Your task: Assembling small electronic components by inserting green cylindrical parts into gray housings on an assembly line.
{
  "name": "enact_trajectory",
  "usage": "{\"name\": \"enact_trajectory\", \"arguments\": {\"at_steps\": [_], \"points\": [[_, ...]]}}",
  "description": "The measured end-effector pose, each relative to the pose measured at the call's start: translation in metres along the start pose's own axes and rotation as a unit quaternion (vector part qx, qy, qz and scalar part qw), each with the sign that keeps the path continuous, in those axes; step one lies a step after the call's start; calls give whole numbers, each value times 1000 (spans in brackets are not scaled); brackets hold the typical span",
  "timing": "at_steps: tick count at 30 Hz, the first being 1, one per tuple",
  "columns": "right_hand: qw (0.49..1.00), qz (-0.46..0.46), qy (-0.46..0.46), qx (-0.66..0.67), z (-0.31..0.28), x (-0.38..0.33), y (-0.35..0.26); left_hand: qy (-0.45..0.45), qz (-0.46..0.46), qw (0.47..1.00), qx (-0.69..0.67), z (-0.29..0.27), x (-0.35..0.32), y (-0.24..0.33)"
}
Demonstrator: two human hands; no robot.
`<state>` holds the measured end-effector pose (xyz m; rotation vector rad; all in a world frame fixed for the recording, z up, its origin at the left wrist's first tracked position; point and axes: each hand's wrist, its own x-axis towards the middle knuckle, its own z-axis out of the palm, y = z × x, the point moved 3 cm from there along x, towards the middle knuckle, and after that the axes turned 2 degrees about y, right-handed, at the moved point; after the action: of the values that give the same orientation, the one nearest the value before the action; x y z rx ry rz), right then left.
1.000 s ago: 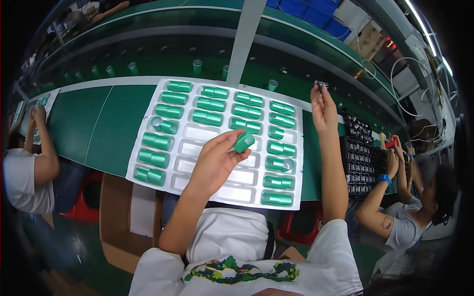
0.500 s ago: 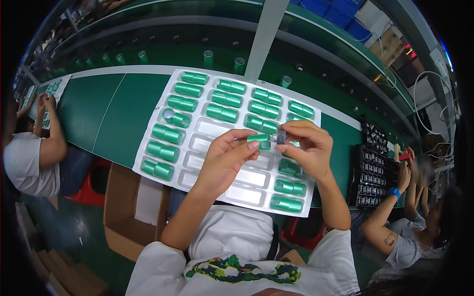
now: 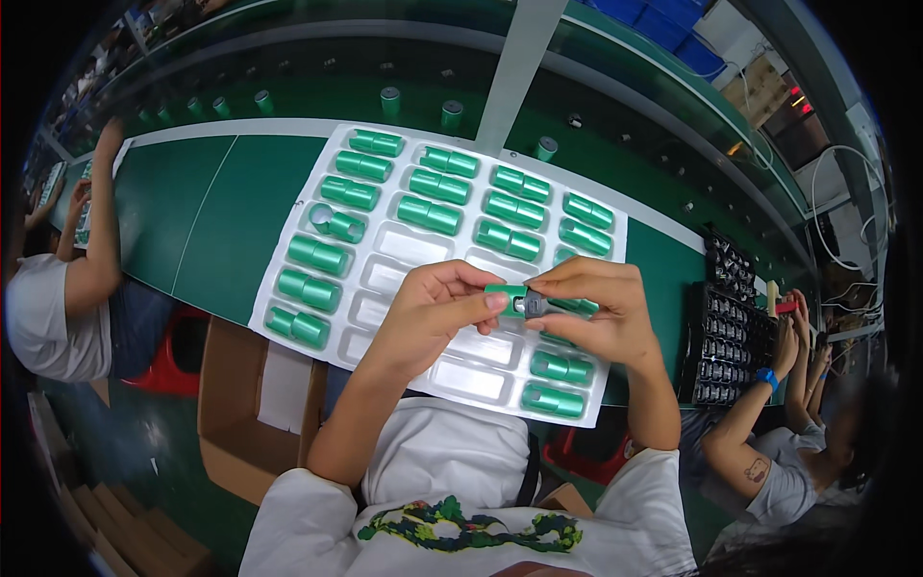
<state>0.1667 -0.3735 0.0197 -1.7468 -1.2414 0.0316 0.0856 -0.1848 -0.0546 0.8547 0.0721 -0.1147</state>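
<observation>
Above the white blister tray, my left hand pinches a shiny green cylindrical sleeve between thumb and fingers. My right hand grips a small dark grey cap-like part at the sleeve's right end. A silvery bit shows between the two; whether the part sits inside the sleeve, I cannot tell. Green cylinders lie in many of the tray's pockets, while several pockets near my left hand hold nothing. One pocket at the left has a cylinder with a round end piece turned up.
Beyond the green table, several green cylinders stand on a conveyor. Black trays of parts are at the right, near a co-worker's hands. Another person works at the left. An open cardboard box stands below the table edge.
The dark grey part has come down and left, closer against the sleeve's end. Both hands are nearer together and slightly lower. The left co-worker's arm has reached up and forward.
</observation>
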Motion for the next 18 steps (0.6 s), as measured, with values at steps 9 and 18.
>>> {"name": "enact_trajectory", "arguments": {"at_steps": [9,18], "points": [[987,-92,42,-121,6,-7,-2,72,49,991,102,13,-4,1],[956,-193,69,-210,25,-8,-7,59,126,977,162,28,-5,-14]]}}
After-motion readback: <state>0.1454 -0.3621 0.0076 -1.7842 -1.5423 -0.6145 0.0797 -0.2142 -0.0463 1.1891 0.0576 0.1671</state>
